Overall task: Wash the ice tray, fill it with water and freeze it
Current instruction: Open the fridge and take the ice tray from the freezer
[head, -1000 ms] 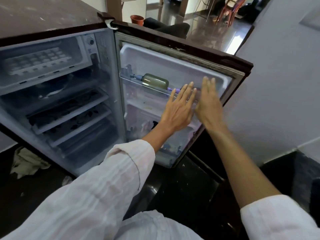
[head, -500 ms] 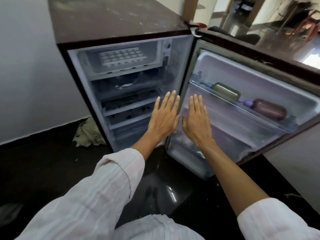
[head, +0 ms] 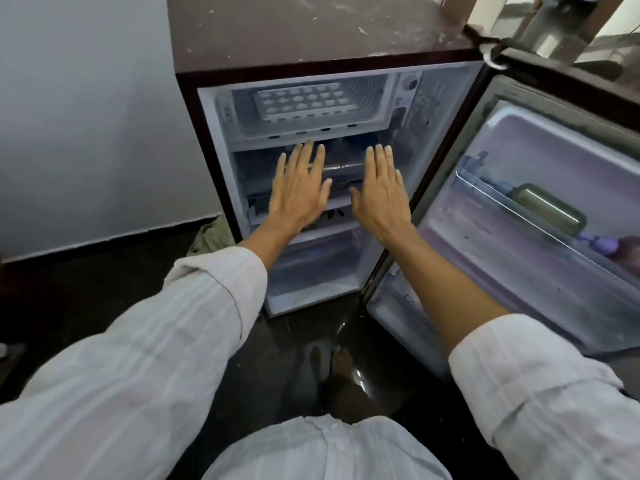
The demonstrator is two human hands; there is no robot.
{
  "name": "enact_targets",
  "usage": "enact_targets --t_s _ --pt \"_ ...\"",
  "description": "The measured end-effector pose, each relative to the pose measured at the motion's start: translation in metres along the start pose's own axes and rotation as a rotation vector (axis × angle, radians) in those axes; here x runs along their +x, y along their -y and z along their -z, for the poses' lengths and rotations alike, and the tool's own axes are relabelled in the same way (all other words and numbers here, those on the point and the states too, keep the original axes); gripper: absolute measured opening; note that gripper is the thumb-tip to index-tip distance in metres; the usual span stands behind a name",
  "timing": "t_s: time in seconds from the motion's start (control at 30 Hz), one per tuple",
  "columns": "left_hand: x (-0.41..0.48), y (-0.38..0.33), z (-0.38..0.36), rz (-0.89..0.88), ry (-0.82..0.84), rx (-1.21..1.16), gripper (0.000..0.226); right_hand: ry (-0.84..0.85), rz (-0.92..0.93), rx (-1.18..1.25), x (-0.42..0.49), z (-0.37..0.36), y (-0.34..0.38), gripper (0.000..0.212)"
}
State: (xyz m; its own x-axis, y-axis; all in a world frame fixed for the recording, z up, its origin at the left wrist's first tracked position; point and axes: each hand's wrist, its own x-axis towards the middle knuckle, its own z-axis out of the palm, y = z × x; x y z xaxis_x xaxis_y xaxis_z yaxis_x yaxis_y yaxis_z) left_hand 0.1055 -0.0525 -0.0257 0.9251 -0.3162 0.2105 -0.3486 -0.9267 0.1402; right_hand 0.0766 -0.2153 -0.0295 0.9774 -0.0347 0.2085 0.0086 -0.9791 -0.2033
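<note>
Left hand point(head: 300, 188) and right hand point(head: 380, 191) held flat, fingers straight and spread, palms down, holding nothing, side by side before the open maroon fridge point(head: 311, 36), white plastic ice tray point(head: 304, 101) lying in the top freezer compartment above them, olive bottle point(head: 549, 210) on the door shelf.

The door point(head: 519, 147) stands wide on my right, so I see the freezer compartment point(head: 372, 98) unblocked in front; the ice tray point(head: 304, 102) covers most of its floor, with some room above.
</note>
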Motion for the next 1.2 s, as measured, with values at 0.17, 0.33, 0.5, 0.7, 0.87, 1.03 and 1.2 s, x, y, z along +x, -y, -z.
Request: enact_targets --t_s 0.17,0.33,0.5,0.7,0.87,1.03,1.2 --pt "0.049 0.025 -0.018 0.140 -0.070 -0.086 0.058 -0.019 0.075 0.040 0.078 -0.019 -0.011 0.073" --pt "0.101 0.061 -0.046 0.245 -0.082 -0.041 0.060 0.002 0.145 0.061 0.149 -0.046 -0.026 0.070" --pt "0.133 0.091 -0.067 0.397 -0.108 -0.047 0.059 0.025 0.176 0.147 0.206 -0.072 -0.032 0.066" --pt "0.165 0.108 -0.066 0.439 -0.205 -0.100 0.055 0.039 0.076 0.275 0.256 -0.092 -0.032 0.060" --pt "0.178 0.113 -0.065 0.487 -0.211 -0.192 0.047 -0.026 0.116 0.246 0.276 -0.103 -0.030 0.049" --pt "0.168 0.103 -0.060 0.481 -0.259 -0.182 0.042 -0.056 0.056 0.333 0.271 -0.090 -0.028 0.045" --pt "0.147 0.081 -0.048 0.525 -0.307 -0.314 0.042 -0.094 -0.047 0.501 0.247 -0.069 -0.041 0.036"
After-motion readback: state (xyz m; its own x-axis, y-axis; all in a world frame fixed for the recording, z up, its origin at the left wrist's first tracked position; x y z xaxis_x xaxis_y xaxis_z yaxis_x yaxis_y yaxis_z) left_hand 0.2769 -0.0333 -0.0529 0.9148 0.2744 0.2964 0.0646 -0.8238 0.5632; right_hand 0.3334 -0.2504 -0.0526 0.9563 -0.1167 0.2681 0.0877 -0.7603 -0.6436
